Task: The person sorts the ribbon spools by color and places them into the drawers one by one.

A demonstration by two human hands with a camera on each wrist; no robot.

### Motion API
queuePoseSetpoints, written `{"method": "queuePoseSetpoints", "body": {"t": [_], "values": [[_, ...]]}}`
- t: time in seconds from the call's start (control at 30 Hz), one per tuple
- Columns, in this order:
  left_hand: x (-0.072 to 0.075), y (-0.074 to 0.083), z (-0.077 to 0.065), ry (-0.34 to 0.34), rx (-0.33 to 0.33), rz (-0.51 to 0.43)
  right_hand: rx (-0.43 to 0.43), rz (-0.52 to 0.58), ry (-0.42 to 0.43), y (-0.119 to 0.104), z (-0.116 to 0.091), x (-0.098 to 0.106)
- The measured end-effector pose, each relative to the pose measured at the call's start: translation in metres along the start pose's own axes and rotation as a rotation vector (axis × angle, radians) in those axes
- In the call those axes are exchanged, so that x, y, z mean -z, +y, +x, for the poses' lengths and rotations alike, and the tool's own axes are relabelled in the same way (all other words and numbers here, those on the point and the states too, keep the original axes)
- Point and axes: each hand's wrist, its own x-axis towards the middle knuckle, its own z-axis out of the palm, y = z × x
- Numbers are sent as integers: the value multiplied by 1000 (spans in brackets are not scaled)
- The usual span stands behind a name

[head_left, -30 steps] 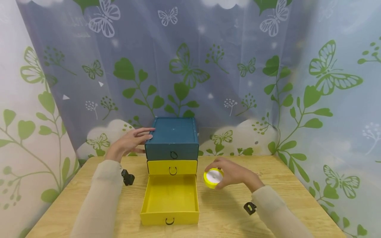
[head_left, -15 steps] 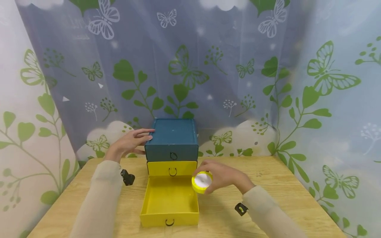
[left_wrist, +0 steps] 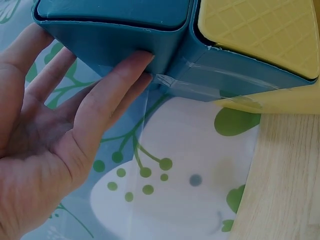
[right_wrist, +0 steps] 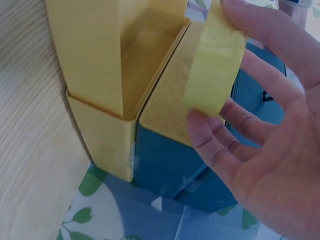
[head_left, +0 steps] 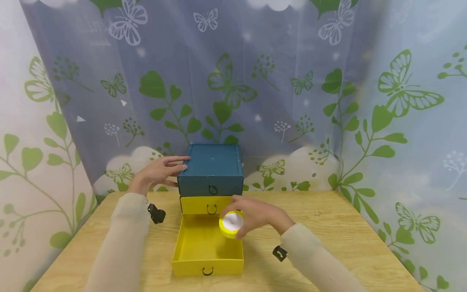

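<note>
My right hand [head_left: 257,214] pinches a roll of yellow tape [head_left: 232,224] with a white face, thumb on one side and fingers on the other. It hangs over the right side of the pulled-out bottom yellow drawer [head_left: 208,267]. In the right wrist view the tape roll [right_wrist: 215,65] is seen edge-on between thumb and fingertips. My left hand [head_left: 157,175] lies with extended fingers against the left side and top edge of the blue drawer box [head_left: 211,162]. In the left wrist view the fingertips [left_wrist: 142,59] touch the blue wall.
Between the blue box and the open drawer is a pushed-in yellow drawer [head_left: 197,205] with a black ring pull. The stack stands on a wooden table [head_left: 313,251], close to a patterned curtain [head_left: 277,121] at the back. A clear container [right_wrist: 296,10] shows in the right wrist view.
My right hand has carried the tape roll leftward, from beside the stack on the right to over the open drawer. The left hand has stayed against the blue box.
</note>
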Motion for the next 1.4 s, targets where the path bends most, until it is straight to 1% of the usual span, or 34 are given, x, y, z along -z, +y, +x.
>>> {"method": "queuePoseSetpoints", "body": {"t": [0.37, 0.73, 1.13, 1.4], "values": [[0, 3, 0, 13, 18, -2, -7, -28, -73, -14, 23, -2], [0, 2, 1, 10, 33, -5, -63, -33, -116, -26, 32, -10], [-2, 3, -1, 21, 48, -5, -61, -142, -179, -38, 50, -19], [-3, 2, -1, 17, 34, -6, -41, -178, -220, -46, 58, -23]]}}
